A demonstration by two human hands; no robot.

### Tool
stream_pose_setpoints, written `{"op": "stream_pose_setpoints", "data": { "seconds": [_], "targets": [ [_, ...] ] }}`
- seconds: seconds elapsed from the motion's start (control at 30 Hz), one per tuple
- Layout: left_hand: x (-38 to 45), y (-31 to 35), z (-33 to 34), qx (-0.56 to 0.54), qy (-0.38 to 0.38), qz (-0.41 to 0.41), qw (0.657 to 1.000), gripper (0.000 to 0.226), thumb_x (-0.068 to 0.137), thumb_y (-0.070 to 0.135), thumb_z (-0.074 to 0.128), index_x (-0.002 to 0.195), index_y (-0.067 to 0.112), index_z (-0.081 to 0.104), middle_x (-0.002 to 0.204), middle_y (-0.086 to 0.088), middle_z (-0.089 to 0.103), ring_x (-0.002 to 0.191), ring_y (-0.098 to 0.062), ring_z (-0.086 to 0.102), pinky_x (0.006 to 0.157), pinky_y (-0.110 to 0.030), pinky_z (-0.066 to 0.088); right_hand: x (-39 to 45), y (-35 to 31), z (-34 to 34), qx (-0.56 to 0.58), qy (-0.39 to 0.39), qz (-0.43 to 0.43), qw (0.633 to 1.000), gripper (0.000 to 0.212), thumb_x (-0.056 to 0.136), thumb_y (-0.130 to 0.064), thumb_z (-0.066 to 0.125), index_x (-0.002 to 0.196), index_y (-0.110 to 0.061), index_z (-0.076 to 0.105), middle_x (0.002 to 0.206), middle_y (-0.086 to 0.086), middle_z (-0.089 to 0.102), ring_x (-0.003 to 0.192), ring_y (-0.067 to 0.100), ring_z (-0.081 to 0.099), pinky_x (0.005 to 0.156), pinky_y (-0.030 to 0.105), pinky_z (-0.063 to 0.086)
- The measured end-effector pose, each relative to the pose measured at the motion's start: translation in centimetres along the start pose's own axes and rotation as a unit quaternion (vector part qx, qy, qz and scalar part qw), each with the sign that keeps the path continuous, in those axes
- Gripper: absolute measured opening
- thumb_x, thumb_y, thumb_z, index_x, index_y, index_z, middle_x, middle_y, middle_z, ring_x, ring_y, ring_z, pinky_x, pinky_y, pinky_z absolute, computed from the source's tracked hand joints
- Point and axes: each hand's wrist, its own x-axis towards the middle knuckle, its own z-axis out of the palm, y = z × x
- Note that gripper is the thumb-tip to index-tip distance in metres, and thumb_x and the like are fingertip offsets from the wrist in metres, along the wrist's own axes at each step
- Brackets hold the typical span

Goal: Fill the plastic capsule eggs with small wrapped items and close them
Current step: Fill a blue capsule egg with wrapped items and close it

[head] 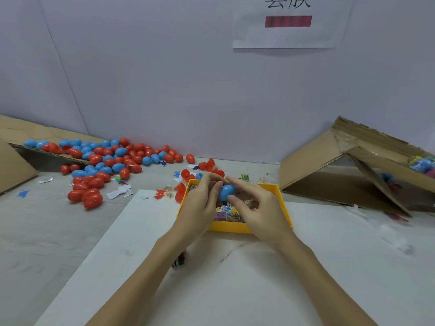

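Observation:
Both my hands meet over a yellow tray (283,203) holding several small wrapped items (229,211). Between them is a blue capsule egg (226,192), which looks closed. My left hand (200,203) grips its left end with curled fingers. My right hand (256,208) pinches its right end with thumb and forefinger, the other fingers curled loosely. A heap of red and blue closed eggs (106,161) spreads across the table at the far left. Open red egg halves (207,168) lie just behind the tray.
A torn cardboard box (329,161) lies open at the right with coloured pieces in its far corner. Another cardboard flap (14,165) stands at the left edge. A white sheet (235,278) covers the table under my arms. Small wrappers and paper scraps litter the table left of the tray.

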Motion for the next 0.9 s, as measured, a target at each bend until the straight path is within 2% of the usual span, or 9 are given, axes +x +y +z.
{"op": "stream_pose_setpoints", "data": {
  "seconds": [0.13,0.2,0.33,0.47,0.53,0.6,0.67,0.8,0.9],
  "targets": [
    [-0.3,0.0,-0.8,0.000,0.021,0.009,1.000,0.017,0.109,0.024,0.039,0.114,0.017,0.054,0.095,0.004,0.065,0.083,-0.011,0.064,0.071,-0.025,0.054,0.1,-0.7,0.3,-0.026,0.023,-0.014,0.999,0.032,0.093,-0.017,0.075,0.125,-0.019,0.072,0.113,-0.005,0.071,0.097,0.006,0.066,0.082,0.015,0.053],
    [-0.4,0.1,-1.3,-0.004,0.006,0.022,1.000,0.017,0.110,0.024,0.039,0.118,0.021,0.054,0.099,0.007,0.065,0.090,-0.012,0.063,0.075,-0.023,0.053,0.1,-0.8,0.1,-0.030,0.023,-0.003,0.999,0.028,0.095,-0.021,0.072,0.122,-0.017,0.073,0.109,-0.005,0.072,0.095,0.008,0.066,0.082,0.017,0.053],
    [-0.7,0.4,-1.9,0.036,-0.086,0.096,0.991,0.031,0.098,0.018,0.058,0.128,0.027,0.051,0.117,0.017,0.058,0.107,-0.013,0.059,0.083,-0.018,0.051,0.0,-0.6,-0.2,-0.006,0.016,0.041,0.999,0.025,0.097,-0.032,0.066,0.114,-0.016,0.075,0.094,-0.009,0.072,0.086,0.007,0.066,0.075,0.018,0.050],
    [-0.9,0.5,-1.5,0.095,-0.059,0.131,0.985,0.035,0.095,0.017,0.069,0.127,0.018,0.055,0.113,0.012,0.060,0.098,-0.006,0.060,0.080,-0.015,0.050,-0.3,-0.6,-0.1,0.018,0.007,0.056,0.998,0.034,0.097,-0.051,0.051,0.099,-0.024,0.072,0.076,-0.013,0.068,0.072,0.007,0.064,0.065,0.022,0.049],
    [-0.8,0.5,-1.6,0.105,-0.037,0.118,0.987,0.033,0.097,0.025,0.065,0.128,0.017,0.056,0.111,0.011,0.062,0.096,-0.004,0.060,0.082,-0.015,0.050,-0.3,-0.6,0.1,0.047,0.006,0.059,0.997,0.030,0.098,-0.049,0.052,0.108,-0.026,0.069,0.085,-0.016,0.070,0.078,0.007,0.068,0.066,0.024,0.054],
    [-0.7,0.3,-1.9,0.121,-0.037,0.109,0.986,0.038,0.096,0.035,0.060,0.130,0.017,0.058,0.113,0.010,0.064,0.097,-0.004,0.059,0.084,-0.017,0.051,-0.3,-0.5,0.3,0.059,0.012,0.050,0.997,0.017,0.100,-0.033,0.063,0.115,-0.027,0.066,0.095,-0.015,0.072,0.090,0.009,0.071,0.074,0.029,0.060],
    [-0.6,0.2,-2.0,0.126,-0.045,0.112,0.985,0.041,0.096,0.036,0.061,0.132,0.017,0.058,0.116,0.009,0.064,0.101,-0.006,0.060,0.087,-0.019,0.052,-0.3,-0.4,0.4,0.053,0.024,0.043,0.997,0.016,0.098,-0.022,0.069,0.114,-0.025,0.068,0.098,-0.009,0.073,0.092,0.012,0.072,0.077,0.034,0.062],
    [-0.6,0.0,-1.9,0.130,-0.044,0.124,0.983,0.042,0.095,0.021,0.070,0.134,0.021,0.054,0.113,0.015,0.059,0.098,-0.001,0.059,0.084,-0.015,0.051,-0.3,-0.4,0.6,0.083,0.037,0.074,0.993,0.018,0.100,-0.028,0.063,0.115,-0.020,0.070,0.094,-0.004,0.075,0.086,0.014,0.073,0.071,0.034,0.060],
    [-0.5,0.0,-2.4,0.159,-0.016,0.134,0.978,0.033,0.102,0.023,0.059,0.134,0.027,0.053,0.114,0.017,0.058,0.091,-0.003,0.057,0.077,-0.020,0.050,-0.4,-0.2,0.7,0.028,0.025,0.067,0.997,0.019,0.105,-0.026,0.056,0.122,-0.026,0.065,0.100,-0.009,0.073,0.094,0.006,0.070,0.075,0.028,0.058]
  ]
}}
